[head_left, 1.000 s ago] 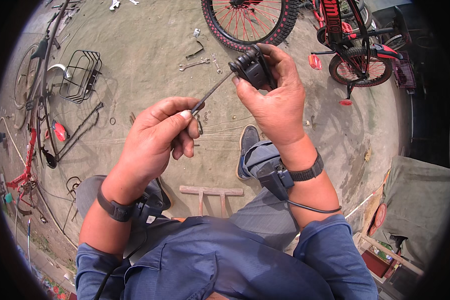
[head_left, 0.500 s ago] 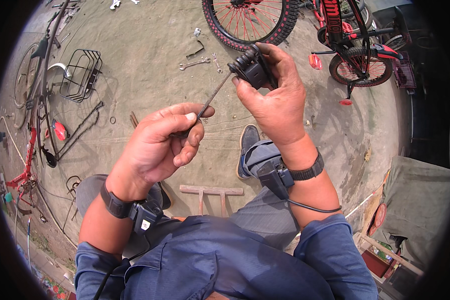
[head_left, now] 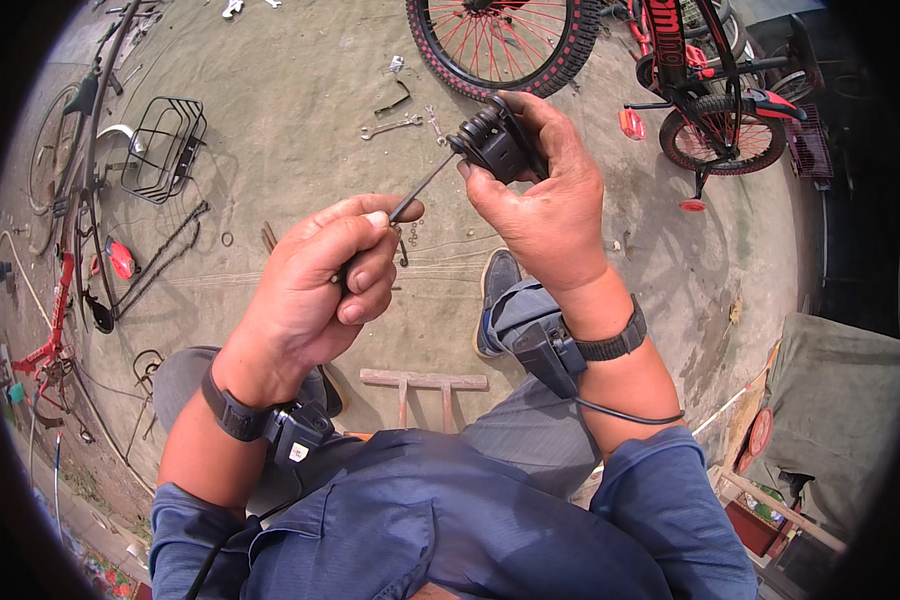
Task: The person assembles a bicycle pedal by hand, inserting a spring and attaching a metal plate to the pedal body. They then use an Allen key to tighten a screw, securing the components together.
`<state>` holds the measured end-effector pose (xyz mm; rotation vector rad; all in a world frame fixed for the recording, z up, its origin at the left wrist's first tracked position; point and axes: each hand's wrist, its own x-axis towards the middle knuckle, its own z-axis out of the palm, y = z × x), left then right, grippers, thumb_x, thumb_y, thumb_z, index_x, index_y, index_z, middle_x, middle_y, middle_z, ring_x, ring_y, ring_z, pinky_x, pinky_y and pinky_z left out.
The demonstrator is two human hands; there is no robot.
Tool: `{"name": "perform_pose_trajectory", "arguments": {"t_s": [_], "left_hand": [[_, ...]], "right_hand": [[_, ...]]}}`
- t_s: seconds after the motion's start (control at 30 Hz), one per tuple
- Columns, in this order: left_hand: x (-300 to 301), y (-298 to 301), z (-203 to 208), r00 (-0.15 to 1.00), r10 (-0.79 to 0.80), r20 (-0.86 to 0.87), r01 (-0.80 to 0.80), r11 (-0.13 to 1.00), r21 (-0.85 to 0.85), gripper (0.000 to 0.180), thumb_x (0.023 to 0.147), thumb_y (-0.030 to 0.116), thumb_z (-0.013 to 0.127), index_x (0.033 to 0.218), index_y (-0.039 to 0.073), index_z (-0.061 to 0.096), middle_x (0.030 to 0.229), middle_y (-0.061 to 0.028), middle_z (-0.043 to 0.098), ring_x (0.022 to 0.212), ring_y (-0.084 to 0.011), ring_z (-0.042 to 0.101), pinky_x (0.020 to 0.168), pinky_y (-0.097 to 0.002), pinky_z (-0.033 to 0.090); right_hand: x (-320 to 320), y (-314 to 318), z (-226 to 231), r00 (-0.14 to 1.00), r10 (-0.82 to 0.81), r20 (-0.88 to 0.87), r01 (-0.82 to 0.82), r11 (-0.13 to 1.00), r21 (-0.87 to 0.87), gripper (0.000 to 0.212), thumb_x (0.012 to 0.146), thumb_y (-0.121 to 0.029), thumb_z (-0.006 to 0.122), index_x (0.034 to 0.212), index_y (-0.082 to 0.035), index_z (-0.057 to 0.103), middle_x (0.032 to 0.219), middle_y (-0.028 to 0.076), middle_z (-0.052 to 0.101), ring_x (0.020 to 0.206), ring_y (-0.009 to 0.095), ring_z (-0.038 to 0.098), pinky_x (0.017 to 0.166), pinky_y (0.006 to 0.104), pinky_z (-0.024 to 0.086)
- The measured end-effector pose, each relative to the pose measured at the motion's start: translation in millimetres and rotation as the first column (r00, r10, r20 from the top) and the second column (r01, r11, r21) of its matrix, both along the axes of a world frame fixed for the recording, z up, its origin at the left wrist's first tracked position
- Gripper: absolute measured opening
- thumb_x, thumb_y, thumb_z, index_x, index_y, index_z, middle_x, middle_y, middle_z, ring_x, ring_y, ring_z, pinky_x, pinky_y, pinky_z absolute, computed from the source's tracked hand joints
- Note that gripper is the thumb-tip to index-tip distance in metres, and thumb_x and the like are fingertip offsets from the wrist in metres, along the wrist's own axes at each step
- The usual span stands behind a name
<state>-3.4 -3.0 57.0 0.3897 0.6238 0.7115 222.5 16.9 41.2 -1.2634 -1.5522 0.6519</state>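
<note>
My right hand point(head_left: 545, 185) grips a compact black part point(head_left: 500, 145) with a blocky body and a ribbed, coil-like side, thumb below and fingers over the top. Between the thumb and fingers of my left hand point(head_left: 320, 265) is a thin dark metal rod point(head_left: 420, 192), slanting up to the right. Its far tip meets the ribbed side of the black part; how deep it sits there cannot be made out. The rod's near end disappears inside my left hand.
Past my hands stands a bicycle wheel point(head_left: 505, 45) with red spokes. Wrenches point(head_left: 395, 127) lie on the ground, with a black wire basket point(head_left: 165, 150) and a chain point(head_left: 160, 260) to the left. A small bicycle point(head_left: 720, 130) is at right; a wooden T-shaped piece point(head_left: 423, 380) lies between my feet.
My left fingers have curled in further around the rod. The black part and my right hand have shifted slightly left, and the rod's angle has changed a little.
</note>
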Motion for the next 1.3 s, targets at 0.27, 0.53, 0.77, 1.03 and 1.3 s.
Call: {"name": "perform_pose_trajectory", "arguments": {"t_s": [0.27, 0.53, 0.77, 1.03, 1.3], "left_hand": [[12, -11, -5, 0.536, 0.598, -0.596, 0.339, 0.494, 0.801, 0.023, 0.096, 0.005, 0.059, 0.118, 0.000, 0.064, 0.067, -0.0024, 0.054, 0.055, -0.0098, 0.053, 0.052, -0.0250, 0.044], [7, -8, -3, 0.994, 0.111, 0.013, -0.111, 0.994, -0.010, 0.034, 0.105, 0.024, 0.052, 0.127, -0.001, 0.055, 0.067, 0.0031, 0.046, 0.049, -0.0088, 0.044, 0.045, -0.0225, 0.037], [1, -2, -7, 0.998, -0.020, 0.065, 0.019, 1.000, 0.022, 0.028, 0.105, 0.018, 0.050, 0.124, -0.001, 0.057, 0.066, 0.0030, 0.046, 0.050, -0.0063, 0.038, 0.045, -0.0213, 0.031], [10, -9, -3, 0.557, 0.429, -0.711, 0.387, 0.624, 0.679, 0.022, 0.098, 0.013, 0.064, 0.116, 0.000, 0.062, 0.082, -0.0068, 0.069, 0.066, -0.0107, 0.064, 0.053, -0.0213, 0.041], [-10, 9, -1, 0.925, 0.024, -0.378, 0.062, 0.975, 0.215, 0.025, 0.093, 0.011, 0.070, 0.112, -0.001, 0.062, 0.086, -0.0061, 0.068, 0.069, -0.0113, 0.067, 0.052, -0.0196, 0.045]], "right_hand": [[-2, 1, -2, 0.997, -0.012, 0.077, 0.012, 1.000, -0.005, 0.058, 0.078, 0.001, 0.078, 0.132, 0.002, 0.054, 0.114, 0.008, 0.066, 0.098, 0.011, 0.065, 0.085, 0.0257, 0.056], [-6, 0, -3, 0.995, -0.008, -0.103, 0.001, 0.998, -0.069, 0.056, 0.077, 0.000, 0.077, 0.129, 0.002, 0.055, 0.112, 0.009, 0.064, 0.099, 0.015, 0.065, 0.088, 0.0285, 0.055], [-7, -3, -7, 0.999, 0.033, 0.013, -0.032, 0.998, -0.048, 0.058, 0.079, 0.003, 0.076, 0.133, 0.004, 0.052, 0.115, 0.009, 0.064, 0.102, 0.013, 0.065, 0.089, 0.0276, 0.055], [-8, -2, -5, 0.996, 0.023, 0.082, -0.022, 1.000, -0.015, 0.057, 0.078, 0.001, 0.077, 0.130, 0.003, 0.055, 0.115, 0.009, 0.065, 0.101, 0.013, 0.066, 0.088, 0.0276, 0.056], [-7, -4, -1, 0.992, 0.010, 0.129, -0.010, 1.000, 0.001, 0.056, 0.076, 0.001, 0.078, 0.128, 0.002, 0.057, 0.114, 0.007, 0.063, 0.100, 0.013, 0.065, 0.086, 0.0273, 0.057]]}}
